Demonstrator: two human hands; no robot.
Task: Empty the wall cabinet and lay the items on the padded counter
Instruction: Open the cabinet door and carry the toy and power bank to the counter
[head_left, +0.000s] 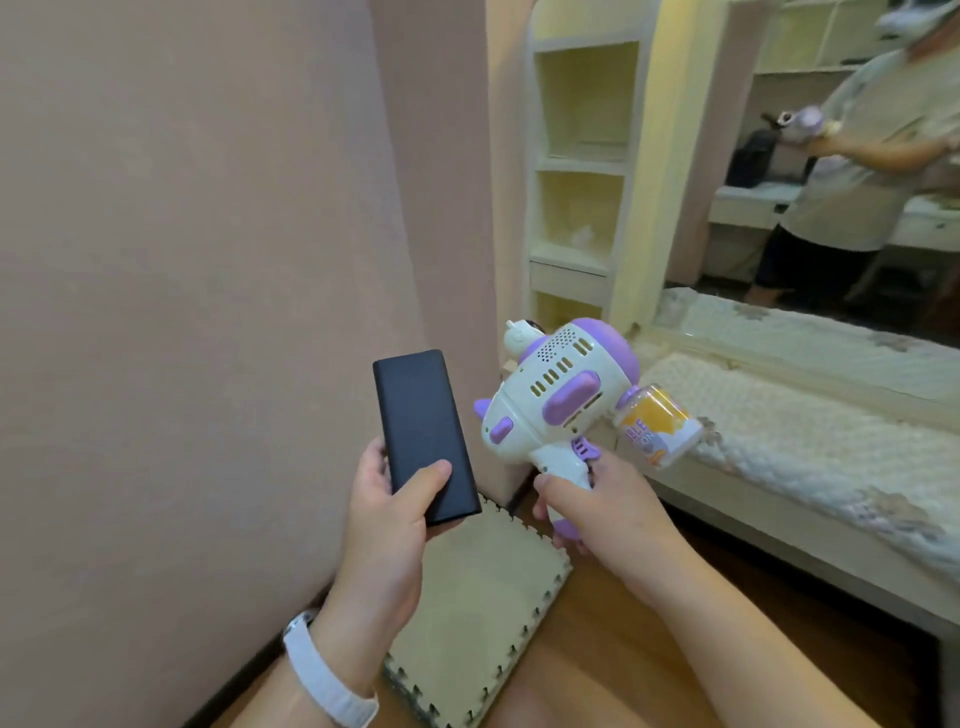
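our left hand (387, 514) fingers curled round black power bank (423, 434); right hand (605, 506) fingers wrapped on bubble gun (558, 395) handle, above padded bench (810, 431).

A slim black power bank (423, 434) stood nearly upright in the left hand (387, 512), well left of the quilted cream counter (810, 431). The right hand (602, 501) gripped a tilted white-and-purple bubble gun (558, 395) by its handle. Its orange-labelled bottle (657, 423) hung by the counter's left end.
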